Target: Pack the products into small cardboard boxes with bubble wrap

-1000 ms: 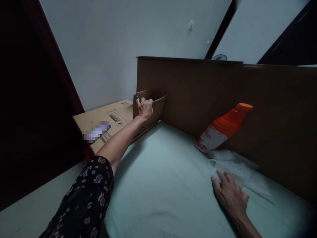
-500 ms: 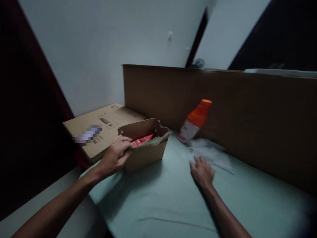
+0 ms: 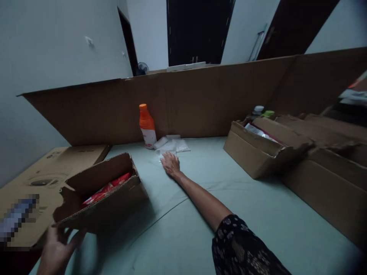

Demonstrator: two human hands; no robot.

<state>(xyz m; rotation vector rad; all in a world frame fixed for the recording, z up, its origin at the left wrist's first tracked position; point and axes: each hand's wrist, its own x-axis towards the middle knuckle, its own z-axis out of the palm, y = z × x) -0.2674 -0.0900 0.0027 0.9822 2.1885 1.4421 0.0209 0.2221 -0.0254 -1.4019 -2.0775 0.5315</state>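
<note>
A small open cardboard box (image 3: pixel 114 206) with red packets (image 3: pixel 106 188) inside sits on the pale green sheet (image 3: pixel 200 214) at the near left. My left hand (image 3: pixel 59 248) is at the box's near left corner, fingers spread and touching its edge. My right hand (image 3: pixel 171 164) lies flat, fingers open, on clear plastic packets (image 3: pixel 171 145) further back. An orange bottle (image 3: pixel 147 126) with a white label stands upright just beyond them against a tall cardboard sheet (image 3: pixel 200 99).
A flat printed carton (image 3: pixel 34 187) lies at the left edge. At the right stands an open cardboard box (image 3: pixel 258 151) holding bottles, with larger cartons (image 3: pixel 329 183) beside it. Dark doorways show behind the cardboard wall.
The small box has come from the far corner toward me and now sits near. My left hand slid to its near corner. The view swung right, revealing the boxes there.
</note>
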